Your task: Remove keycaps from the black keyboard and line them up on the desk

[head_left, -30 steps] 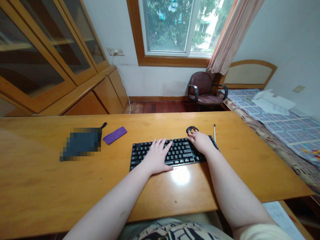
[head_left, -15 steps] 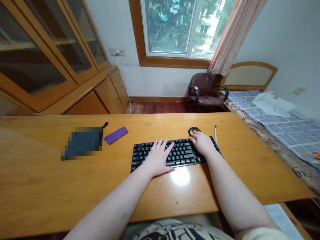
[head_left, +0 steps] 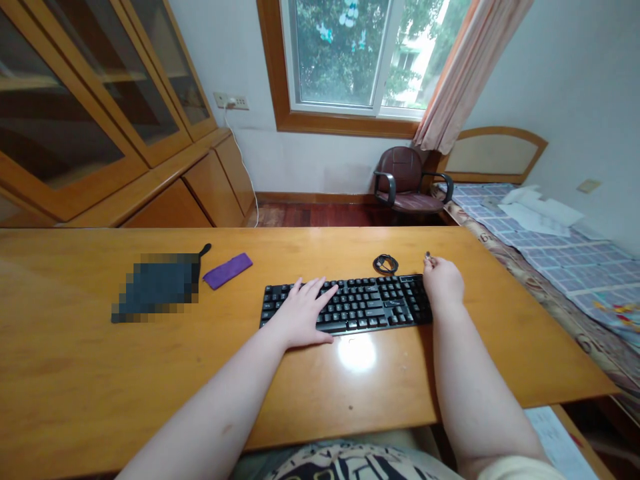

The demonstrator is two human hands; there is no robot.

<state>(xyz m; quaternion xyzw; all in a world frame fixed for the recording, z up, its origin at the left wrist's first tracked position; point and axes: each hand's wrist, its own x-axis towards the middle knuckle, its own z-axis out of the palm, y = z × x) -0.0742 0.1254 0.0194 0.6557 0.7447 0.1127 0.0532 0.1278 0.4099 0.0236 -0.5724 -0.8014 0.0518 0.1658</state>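
Observation:
A black keyboard (head_left: 370, 307) lies on the wooden desk in front of me. My left hand (head_left: 303, 313) rests spread over its left part, fingers across the keys and thumb at the front edge. Just past the keyboard's right end, my right hand (head_left: 443, 283) is closed around a slim stick-like tool (head_left: 427, 254). Only the tool's small dark tip shows above the fingers; the rest is hidden. A coiled black cable (head_left: 385, 264) lies behind the keyboard, apart from both hands.
A purple pouch (head_left: 228, 271) and a blurred dark pouch (head_left: 160, 287) with a strap lie to the left on the desk (head_left: 200, 393). Beyond the desk stand a brown armchair (head_left: 404, 177) and a bed (head_left: 545, 247). Glass-door cabinets (head_left: 145, 157) line the left side.
My right hand has left the cable, moved right and closed on the slim tool that lay beside the keyboard. My left hand stays spread on the keys.

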